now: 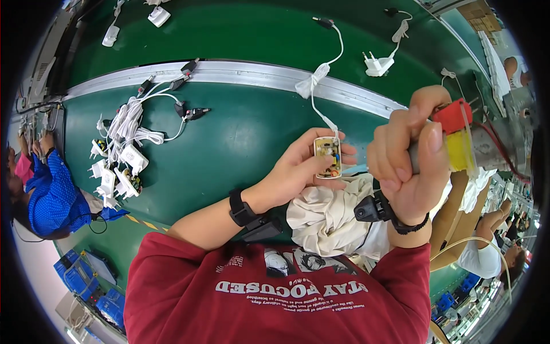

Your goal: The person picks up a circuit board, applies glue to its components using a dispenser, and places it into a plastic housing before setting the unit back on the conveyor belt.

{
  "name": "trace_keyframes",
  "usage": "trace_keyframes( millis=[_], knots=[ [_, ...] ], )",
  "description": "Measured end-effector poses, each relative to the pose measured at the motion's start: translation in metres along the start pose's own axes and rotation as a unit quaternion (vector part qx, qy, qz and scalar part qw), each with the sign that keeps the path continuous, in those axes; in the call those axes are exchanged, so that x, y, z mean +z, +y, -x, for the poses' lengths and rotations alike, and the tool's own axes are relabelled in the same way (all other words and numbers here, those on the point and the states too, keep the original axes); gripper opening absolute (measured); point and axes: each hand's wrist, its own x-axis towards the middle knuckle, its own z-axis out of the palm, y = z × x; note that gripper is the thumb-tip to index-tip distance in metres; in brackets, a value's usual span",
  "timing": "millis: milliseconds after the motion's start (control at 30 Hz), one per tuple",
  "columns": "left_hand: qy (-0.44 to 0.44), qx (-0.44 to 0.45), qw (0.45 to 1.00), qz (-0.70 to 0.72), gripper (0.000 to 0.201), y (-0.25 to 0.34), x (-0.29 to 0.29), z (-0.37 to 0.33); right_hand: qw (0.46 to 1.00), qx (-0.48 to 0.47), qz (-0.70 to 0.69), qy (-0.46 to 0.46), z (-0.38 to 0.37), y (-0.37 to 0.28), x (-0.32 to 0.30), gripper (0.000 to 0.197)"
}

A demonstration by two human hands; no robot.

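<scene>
My left hand (295, 169) holds an opened white power adapter (327, 157), its circuit board facing up and my thumb lying on the parts. A white cable runs from the adapter's top end up over the metal rail to a black plug. My right hand (415, 152), raised to the right of the adapter, has its fingers curled round a grey cylindrical tool (490, 143) with a red block, a yellow section and thin red wires. Part of this tool is hidden behind my fingers, so its exact kind does not show. The two hands are apart.
On the green bench at left lies a pile of white adapters (133, 159) with bundled cables. Beyond the metal rail (246, 73), more adapters (378, 64) rest on a green surface. Crumpled cream cloth (329, 218) sits before me. Co-workers are at both sides.
</scene>
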Motion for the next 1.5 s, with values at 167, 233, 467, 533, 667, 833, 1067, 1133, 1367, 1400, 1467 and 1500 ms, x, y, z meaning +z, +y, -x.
trace_keyframes(
  millis=[167,233,467,533,667,833,1067,1133,1367,1400,1467,1500],
  knots=[
    [0.019,0.021,0.999,0.034,0.035,0.003,-0.002,0.004,1.0,0.006,-0.003,0.005,0.003,0.009,0.004,0.025],
    [0.014,0.016,0.999,0.034,0.035,0.003,-0.004,0.005,1.0,0.002,-0.003,-0.006,0.002,0.011,0.001,0.025],
    [0.001,0.023,0.999,0.041,0.035,0.001,-0.007,0.005,1.0,-0.01,0.002,-0.016,0.001,0.016,0.001,0.025],
    [0.001,0.024,0.999,0.045,0.035,0.001,-0.008,0.005,1.0,-0.01,-0.005,-0.026,0.001,0.017,0.001,0.025],
    [0.001,0.018,0.999,0.038,0.037,0.002,-0.009,0.005,0.999,0.003,0.045,-0.004,-0.001,0.011,0.006,0.025],
    [-0.037,0.016,0.996,0.082,0.04,0.0,-0.012,0.006,0.999,0.012,0.028,-0.014,0.003,0.013,0.01,0.027],
    [-0.085,0.016,0.991,0.1,0.042,-0.001,-0.018,0.008,0.999,0.013,0.016,-0.044,0.006,0.023,0.016,0.029],
    [-0.087,0.019,0.991,0.103,0.042,-0.001,-0.019,0.008,0.999,0.011,0.019,-0.045,0.006,0.024,0.016,0.029],
    [-0.083,0.018,0.991,0.105,0.042,0.003,-0.018,0.011,0.999,-0.002,0.008,-0.04,0.004,0.024,0.019,0.03],
    [-0.083,0.016,0.991,0.104,0.042,0.005,-0.018,0.011,0.999,-0.003,0.022,-0.032,0.003,0.022,0.02,0.03],
    [-0.083,0.017,0.991,0.098,0.041,0.008,-0.016,0.01,0.999,-0.005,0.05,-0.015,0.001,0.018,0.023,0.031],
    [-0.073,0.011,0.993,0.09,0.041,0.008,-0.012,0.011,0.999,-0.009,0.046,-0.018,0.002,0.013,0.024,0.031]
  ],
)
